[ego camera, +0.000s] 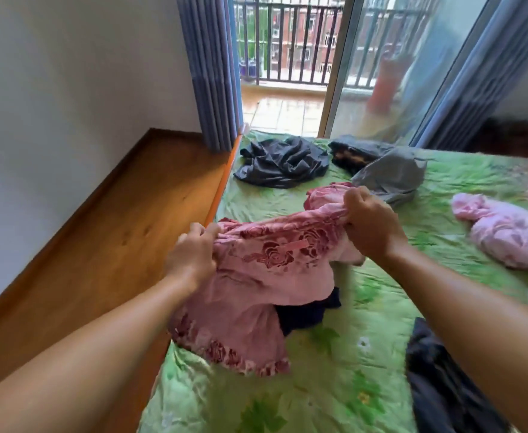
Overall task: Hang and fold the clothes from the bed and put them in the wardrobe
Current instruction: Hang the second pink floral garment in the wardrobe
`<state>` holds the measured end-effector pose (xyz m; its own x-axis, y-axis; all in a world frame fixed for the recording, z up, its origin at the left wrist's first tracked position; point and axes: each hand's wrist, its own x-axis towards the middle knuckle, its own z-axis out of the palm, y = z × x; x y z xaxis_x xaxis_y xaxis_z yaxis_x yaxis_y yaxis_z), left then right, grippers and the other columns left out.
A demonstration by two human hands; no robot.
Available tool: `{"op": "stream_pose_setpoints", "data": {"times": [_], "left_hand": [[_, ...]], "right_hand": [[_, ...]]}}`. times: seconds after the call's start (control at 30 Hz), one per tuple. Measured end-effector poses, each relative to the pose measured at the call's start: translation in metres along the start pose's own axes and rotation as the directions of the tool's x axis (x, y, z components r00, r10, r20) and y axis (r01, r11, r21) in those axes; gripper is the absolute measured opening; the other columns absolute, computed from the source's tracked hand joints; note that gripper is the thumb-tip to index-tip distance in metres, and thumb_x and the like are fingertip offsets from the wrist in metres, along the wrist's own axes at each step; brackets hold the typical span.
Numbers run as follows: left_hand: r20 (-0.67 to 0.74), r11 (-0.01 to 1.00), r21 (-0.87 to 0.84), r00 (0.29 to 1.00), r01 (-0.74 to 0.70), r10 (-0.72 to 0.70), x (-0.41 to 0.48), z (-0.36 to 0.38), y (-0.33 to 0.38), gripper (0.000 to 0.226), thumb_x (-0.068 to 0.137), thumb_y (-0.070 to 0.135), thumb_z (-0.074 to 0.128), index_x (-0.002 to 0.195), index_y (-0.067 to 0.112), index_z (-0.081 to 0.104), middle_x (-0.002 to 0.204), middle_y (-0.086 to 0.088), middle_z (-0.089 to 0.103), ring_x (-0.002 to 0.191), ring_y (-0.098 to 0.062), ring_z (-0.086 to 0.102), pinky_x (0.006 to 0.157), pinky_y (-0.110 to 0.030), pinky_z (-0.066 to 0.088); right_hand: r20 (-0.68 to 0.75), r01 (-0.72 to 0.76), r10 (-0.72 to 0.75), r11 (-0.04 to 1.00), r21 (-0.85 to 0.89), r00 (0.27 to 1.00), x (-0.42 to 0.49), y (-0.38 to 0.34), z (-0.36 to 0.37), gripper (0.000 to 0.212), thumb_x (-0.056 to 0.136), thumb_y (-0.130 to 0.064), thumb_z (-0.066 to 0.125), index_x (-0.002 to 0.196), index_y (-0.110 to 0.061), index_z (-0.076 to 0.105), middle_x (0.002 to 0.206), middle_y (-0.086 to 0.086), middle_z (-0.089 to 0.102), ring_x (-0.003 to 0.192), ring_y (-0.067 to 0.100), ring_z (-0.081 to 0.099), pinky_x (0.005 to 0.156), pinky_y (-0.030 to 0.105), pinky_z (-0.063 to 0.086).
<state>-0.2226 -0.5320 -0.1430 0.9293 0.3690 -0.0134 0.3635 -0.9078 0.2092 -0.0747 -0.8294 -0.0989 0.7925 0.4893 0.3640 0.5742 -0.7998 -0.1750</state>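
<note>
- The left hand (191, 254), centre-left of the frame, is clenched on one end of a pink fabric garment with a dark red rose pattern (266, 276), its fingers curled round bunched cloth.
- The right hand (373, 226), just right of centre, grips the other end of the same garment in a closed fist, a little higher in the frame than the left hand.
- The pink garment stretches between the two hands. Its lower part hangs in folds down to the bed with a light green leaf-print cover (344, 379), which fills the lower and right part of the frame.
- A dark navy cloth (303, 314) lies on the bed just beneath the hanging pink fabric, partly covered by it.
- A crumpled shiny black garment (283, 165) lies at the far end of the bed, in the upper centre of the frame.
- To its right lies a grey garment (390, 179), overlapping a dark bundled piece (353, 150) behind it.
- A pale pink crumpled garment (506, 235) lies at the right edge, well apart from the hands.
- Another dark garment (437, 389) lies at the lower right, partly hidden by the right forearm.
- A brown wooden floor (116, 232) runs along the left of the bed, below a white wall (53, 89).
- A blue pleated curtain (212, 76) hangs at the top beside a glass sliding door (390, 82), with a dark metal railing (287, 42) beyond.
</note>
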Motion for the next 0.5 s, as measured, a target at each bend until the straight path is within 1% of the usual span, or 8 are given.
{"op": "stream_pose_setpoints", "data": {"times": [0.07,0.1,0.17,0.23,0.3,0.4,0.47,0.5], "left_hand": [[-0.067,1.0,0.001,0.998,-0.017,0.017,-0.001,-0.046,0.007,0.043,0.087,0.012,0.054,0.125,0.032,0.047,0.113,-0.007,0.05,0.103,-0.035,0.057,0.074,-0.045,0.052],[-0.097,1.0,0.009,0.995,-0.03,0.031,-0.002,-0.069,0.011,0.038,0.088,0.017,0.054,0.123,0.031,0.045,0.113,-0.007,0.051,0.105,-0.034,0.057,0.076,-0.045,0.052],[-0.14,0.999,0.018,0.989,-0.046,0.048,-0.006,-0.116,0.021,0.035,0.088,0.032,0.055,0.119,0.028,0.041,0.11,-0.006,0.048,0.105,-0.031,0.054,0.079,-0.044,0.05],[-0.167,0.997,0.048,0.984,-0.059,0.066,-0.011,-0.16,0.03,0.042,0.084,0.043,0.057,0.116,0.027,0.036,0.105,-0.004,0.043,0.103,-0.03,0.053,0.076,-0.042,0.046],[-0.203,0.986,0.121,0.97,-0.111,0.134,-0.014,-0.197,0.038,0.053,0.079,0.051,0.061,0.118,0.028,0.033,0.104,-0.004,0.041,0.102,-0.032,0.055,0.073,-0.042,0.046],[-0.243,0.943,0.25,0.929,-0.218,0.279,-0.019,-0.24,0.051,0.072,0.075,0.063,0.064,0.127,0.028,0.028,0.108,-0.007,0.043,0.101,-0.033,0.055,0.076,-0.046,0.051],[-0.267,0.931,0.284,0.913,-0.23,0.307,-0.022,-0.27,0.056,0.073,0.078,0.066,0.063,0.13,0.028,0.027,0.108,-0.008,0.043,0.1,-0.034,0.055,0.075,-0.046,0.049],[-0.298,0.934,0.286,0.906,-0.215,0.299,-0.023,-0.285,0.056,0.068,0.081,0.065,0.062,0.128,0.028,0.029,0.104,-0.008,0.042,0.099,-0.035,0.056,0.072,-0.044,0.049]], "right_hand": [[-0.078,-0.013,0.018,0.998,0.063,0.997,0.011,-0.013,-0.048,0.022,0.082,0.002,0.063,0.099,-0.004,0.05,0.094,0.021,0.057,0.075,0.043,0.061,0.06,0.044,0.045],[-0.113,-0.023,0.032,0.997,0.077,0.993,0.016,-0.018,-0.071,0.025,0.082,0.001,0.065,0.103,-0.003,0.051,0.097,0.021,0.059,0.079,0.043,0.063,0.062,0.04,0.042],[-0.178,-0.046,0.067,0.992,0.121,0.982,0.023,-0.026,-0.116,0.036,0.084,-0.005,0.07,0.116,-0.003,0.053,0.108,0.021,0.061,0.089,0.039,0.064,0.067,0.033,0.036],[-0.228,-0.069,0.119,0.974,0.214,0.966,0.029,-0.031,-0.156,0.046,0.086,-0.008,0.071,0.127,-0.007,0.051,0.119,0.02,0.059,0.096,0.038,0.064,0.072,0.032,0.041],[-0.284,-0.095,0.176,0.956,0.277,0.942,0.034,-0.036,-0.193,0.041,0.088,-0.011,0.067,0.126,-0.01,0.052,0.121,0.019,0.055,0.099,0.036,0.062,0.075,0.031,0.04],[-0.353,-0.124,0.249,0.932,0.341,0.902,0.037,-0.046,-0.242,0.036,0.091,-0.016,0.063,0.124,-0.01,0.051,0.12,0.016,0.052,0.094,0.025,0.052,0.078,0.031,0.037],[-0.382,-0.108,0.211,0.955,0.275,0.9,0.034,-0.047,-0.271,0.035,0.092,-0.019,0.063,0.123,-0.01,0.05,0.116,0.015,0.054,0.093,0.025,0.054,0.077,0.035,0.041],[-0.38,-0.087,0.143,0.983,0.162,0.914,0.031,-0.046,-0.284,0.034,0.092,-0.022,0.062,0.121,-0.01,0.049,0.113,0.015,0.055,0.093,0.031,0.059,0.076,0.039,0.046]]}}
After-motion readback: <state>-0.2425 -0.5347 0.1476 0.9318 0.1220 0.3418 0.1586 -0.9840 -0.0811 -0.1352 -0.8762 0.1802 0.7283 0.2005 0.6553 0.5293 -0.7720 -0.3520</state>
